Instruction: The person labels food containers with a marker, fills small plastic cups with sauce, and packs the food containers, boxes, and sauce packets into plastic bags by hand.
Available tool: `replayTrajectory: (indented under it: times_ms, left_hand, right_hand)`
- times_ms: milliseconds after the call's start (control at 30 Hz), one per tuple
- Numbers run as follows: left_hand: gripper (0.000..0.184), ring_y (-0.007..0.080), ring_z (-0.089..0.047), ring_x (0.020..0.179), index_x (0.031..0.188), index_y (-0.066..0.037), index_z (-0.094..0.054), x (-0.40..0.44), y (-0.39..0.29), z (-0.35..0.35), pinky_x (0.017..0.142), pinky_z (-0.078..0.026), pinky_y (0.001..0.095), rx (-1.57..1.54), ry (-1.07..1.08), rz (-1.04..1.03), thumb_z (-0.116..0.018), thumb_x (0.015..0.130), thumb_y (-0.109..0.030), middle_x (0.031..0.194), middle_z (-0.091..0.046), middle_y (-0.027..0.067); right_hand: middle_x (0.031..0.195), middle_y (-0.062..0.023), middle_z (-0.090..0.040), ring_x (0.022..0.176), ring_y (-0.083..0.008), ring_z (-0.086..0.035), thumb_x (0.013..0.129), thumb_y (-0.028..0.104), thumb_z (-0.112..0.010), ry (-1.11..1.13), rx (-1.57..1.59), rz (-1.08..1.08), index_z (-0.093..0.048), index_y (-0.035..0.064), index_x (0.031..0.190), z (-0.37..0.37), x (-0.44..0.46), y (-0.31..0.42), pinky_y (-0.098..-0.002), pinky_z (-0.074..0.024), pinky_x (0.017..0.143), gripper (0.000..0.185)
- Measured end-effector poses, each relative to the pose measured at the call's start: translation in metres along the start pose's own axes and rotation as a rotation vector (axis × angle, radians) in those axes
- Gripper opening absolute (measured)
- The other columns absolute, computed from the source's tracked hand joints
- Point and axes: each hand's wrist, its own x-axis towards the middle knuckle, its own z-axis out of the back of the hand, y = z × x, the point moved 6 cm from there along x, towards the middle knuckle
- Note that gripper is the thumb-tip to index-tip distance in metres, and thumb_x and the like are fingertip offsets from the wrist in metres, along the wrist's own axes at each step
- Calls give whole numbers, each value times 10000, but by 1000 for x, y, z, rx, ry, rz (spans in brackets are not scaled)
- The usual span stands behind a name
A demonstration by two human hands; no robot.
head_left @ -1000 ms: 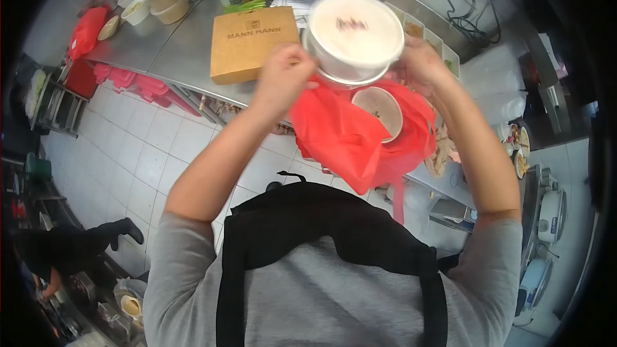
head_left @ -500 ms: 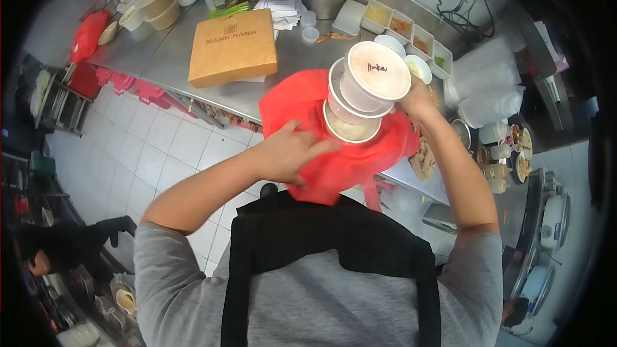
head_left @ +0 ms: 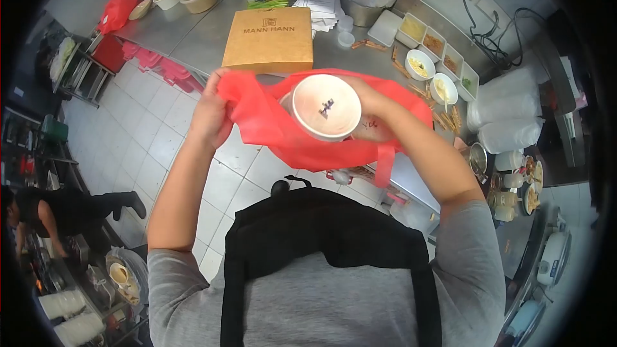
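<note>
In the head view, a round white tub [head_left: 326,108] with dark handwriting on its pale top sits at the mouth of a glossy-looking, soft red bag [head_left: 257,112]. The bag's sides are creased and spread around the tub, and a strap hangs down its near side. A second pale container [head_left: 374,130], also marked in dark writing, shows inside the bag to the right of the tub. The bag is at the near edge of the grey metal desk [head_left: 173,29], in front of a brown cardboard box [head_left: 268,42] lettered "MANN HANN".

The left arm reaches forward, and the left hand [head_left: 212,112] has its fingers closed on the bag's left edge. The right arm bends inward over the bag, the right hand [head_left: 365,97] beside the tub's right side. Its fingers are hidden, so I cannot tell whether they grasp the tub. The tub's lower part is also hidden, and the second container is partly covered by the right forearm.
</note>
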Motion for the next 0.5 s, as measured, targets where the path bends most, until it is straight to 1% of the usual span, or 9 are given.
replayTrajectory:
  times_ms: [133, 167, 233, 267, 300, 367, 400, 467, 500]
  left_hand:
    - [179, 170, -568, 991, 1118, -75, -430, -9, -56, -25, 861, -480, 325, -243, 238, -244, -455, 940, -72, 1045, -574, 74]
    - [179, 169, -564, 997, 1117, -74, -431, -20, -72, -40, 868, -475, 328, -237, 254, -298, -465, 941, -87, 1050, -571, 77]
    - [186, 182, -538, 1033, 1111, -69, -444, -25, -78, -43, 921, -441, 335, -207, 350, -363, -487, 930, -77, 1076, -544, 87]
    - [188, 193, -535, 1034, 1106, -66, -454, -23, -70, -32, 928, -433, 337, 41, 312, -359, -493, 922, -69, 1076, -538, 85]
    - [190, 204, -532, 1034, 1100, -63, -464, -24, -62, -21, 936, -425, 338, 290, 270, -350, -499, 914, -61, 1076, -531, 83]
    - [294, 236, -505, 1069, 1136, -64, -496, -34, -58, -19, 940, -411, 329, 944, 196, -488, -537, 851, -6, 1069, -518, 83]
    - [322, 253, -488, 1102, 1129, -75, -519, -41, -61, -18, 952, -401, 351, 913, 123, -535, -552, 819, 5, 1087, -519, 89]
    - [379, 287, -455, 1167, 1115, -97, -567, -58, -63, -20, 976, -381, 395, 845, -21, -623, -582, 756, 27, 1122, -520, 101]
    - [390, 309, -432, 1194, 1084, -106, -592, -71, -66, -34, 990, -361, 421, 1005, 47, -772, -579, 724, 44, 1143, -517, 109]
  right_hand:
    - [1066, -47, -650, 952, -135, -601, 907, 113, -504, 172, -918, 31, -635, 44, 1106, -10, 1, 13, -295, -488, 815, 248]
    - [1101, -54, -648, 951, -157, -612, 900, 109, -503, 158, -688, -6, -620, 49, 1133, -1, 8, 1, -299, -482, 834, 268]
    - [1111, -61, -646, 961, -159, -613, 902, 106, -494, -23, -734, 2, -610, 50, 1150, -1, -8, 12, -301, -484, 833, 280]
    - [1115, -65, -645, 966, -161, -613, 903, 105, -489, -112, -761, 12, -604, 50, 1159, 3, -13, 20, -302, -485, 833, 286]
    - [1053, -76, -654, 943, -149, -611, 911, 124, -498, 28, -1030, 257, -603, 40, 1144, 10, -9, 20, -302, -496, 798, 269]
    - [1008, -76, -653, 922, -142, -607, 889, 131, -548, -70, -687, 133, -616, 42, 1105, 24, -23, 40, -305, -498, 770, 244]
    - [985, -77, -653, 911, -138, -605, 878, 135, -573, -116, -514, 70, -623, 42, 1086, 25, -32, 49, -306, -499, 755, 233]
    - [937, -76, -649, 882, -139, -607, 839, 133, -627, -106, -724, 156, -630, 40, 1042, -5, -50, 64, -311, -497, 733, 222]
    - [913, -76, -646, 867, -139, -608, 820, 132, -654, -104, -828, 201, -633, 39, 1019, -14, -54, 69, -313, -495, 723, 221]
